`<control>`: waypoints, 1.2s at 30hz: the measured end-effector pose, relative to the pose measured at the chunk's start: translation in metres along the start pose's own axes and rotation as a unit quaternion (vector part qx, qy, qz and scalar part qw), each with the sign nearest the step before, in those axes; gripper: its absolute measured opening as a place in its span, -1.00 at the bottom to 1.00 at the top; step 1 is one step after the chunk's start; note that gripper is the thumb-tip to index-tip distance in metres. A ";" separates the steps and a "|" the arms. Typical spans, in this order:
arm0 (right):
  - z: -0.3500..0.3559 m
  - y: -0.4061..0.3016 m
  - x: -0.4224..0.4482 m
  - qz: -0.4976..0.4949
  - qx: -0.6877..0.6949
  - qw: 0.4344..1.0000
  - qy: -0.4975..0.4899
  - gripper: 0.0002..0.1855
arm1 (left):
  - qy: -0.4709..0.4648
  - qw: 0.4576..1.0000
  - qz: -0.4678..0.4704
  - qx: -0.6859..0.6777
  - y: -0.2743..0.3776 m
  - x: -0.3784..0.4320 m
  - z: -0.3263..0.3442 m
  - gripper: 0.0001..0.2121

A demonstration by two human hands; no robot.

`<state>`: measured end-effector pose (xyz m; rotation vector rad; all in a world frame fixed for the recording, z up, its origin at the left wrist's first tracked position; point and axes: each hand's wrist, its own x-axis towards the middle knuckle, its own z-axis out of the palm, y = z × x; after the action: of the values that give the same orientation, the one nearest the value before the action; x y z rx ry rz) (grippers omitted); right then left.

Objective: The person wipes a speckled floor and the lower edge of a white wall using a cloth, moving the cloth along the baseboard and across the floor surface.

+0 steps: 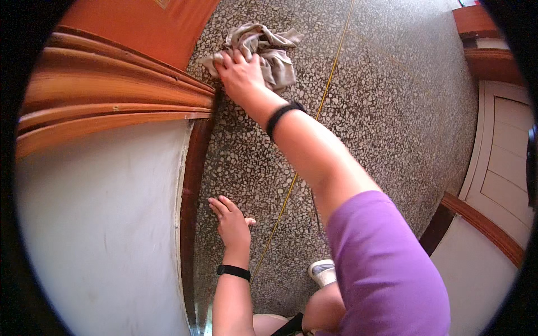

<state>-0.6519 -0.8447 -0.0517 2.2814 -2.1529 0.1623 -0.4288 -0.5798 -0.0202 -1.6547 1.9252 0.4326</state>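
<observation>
A crumpled grey-beige cloth (277, 69) lies on the speckled terrazzo floor (260, 159), close to the foot of a wooden door frame. My right hand (241, 75) presses on its near left part with the fingers spread over the fabric; the fingertips are partly hidden in its folds. Lower in the view, my left hand (233, 222) is over the floor beside the dark skirting board, holding nothing, its thumb held away from the fingers. Both wrists wear black bands.
At the left stand a moulded wooden door frame (122, 90), an orange-brown door (138, 25), a white wall (105, 218) and a dark skirting board (195, 168). A thin yellow line (332, 73) crosses the floor. A pale door (500, 147) is at the right. My slippered foot (323, 273) is below.
</observation>
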 end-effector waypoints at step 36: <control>-0.007 0.031 -0.067 -0.159 0.059 0.985 0.024 -0.54 | 0.048 0.991 0.080 0.097 -0.025 0.006 0.031 0.05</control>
<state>-0.6867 -0.7790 -0.0519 2.6162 -1.7701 0.3473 -0.3988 -0.5715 -0.0453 -1.4264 2.1079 0.2204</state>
